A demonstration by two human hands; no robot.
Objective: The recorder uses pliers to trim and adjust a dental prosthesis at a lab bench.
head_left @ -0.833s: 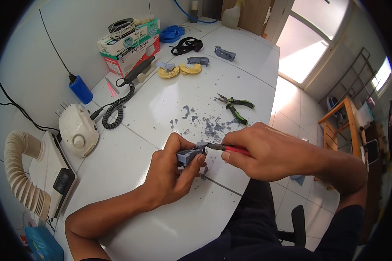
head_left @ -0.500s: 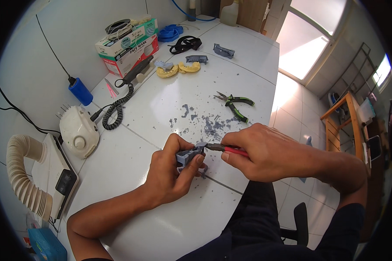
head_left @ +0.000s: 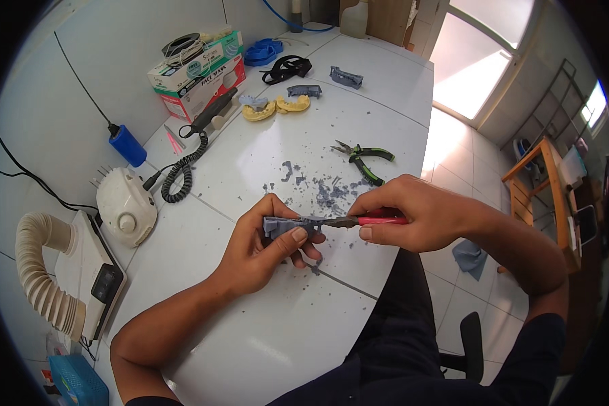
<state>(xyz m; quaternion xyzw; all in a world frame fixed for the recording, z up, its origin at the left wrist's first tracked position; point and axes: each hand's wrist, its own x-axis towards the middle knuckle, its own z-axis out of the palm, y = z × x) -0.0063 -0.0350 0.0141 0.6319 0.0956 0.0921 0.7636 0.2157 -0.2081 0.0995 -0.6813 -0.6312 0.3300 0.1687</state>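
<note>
Between the thumb and fingers of my left hand (head_left: pixel 254 247) is a grey-blue, 3D-printed-looking dental piece (head_left: pixel 281 227), held lengthwise over the table. My right hand (head_left: pixel 413 213) is closed round the red handles of a pair of pliers or cutters (head_left: pixel 380 218). The dark jaws meet the right end of the grey piece; whether they bite into it I cannot make out. Broken grey scraps (head_left: pixel 331 196) lie scattered on the white table (head_left: pixel 243 338) just beyond my hands. Green-and-black needle-nose pliers (head_left: pixel 364 160) rest farther off.
Yellow dental models (head_left: pixel 293 103) and two more grey pieces (head_left: pixel 346 77) sit at the back. To the left stand a white drill control unit (head_left: pixel 127 206), its coiled cord (head_left: pixel 179 179), a ribbed suction hose (head_left: pixel 44 271) and mask boxes (head_left: pixel 199 81). The table's right edge drops to a tiled floor.
My left hand has turned the grey piece, so it now lies more level with its long side showing. My right hand has shifted slightly right and up with the red-handled tool.
</note>
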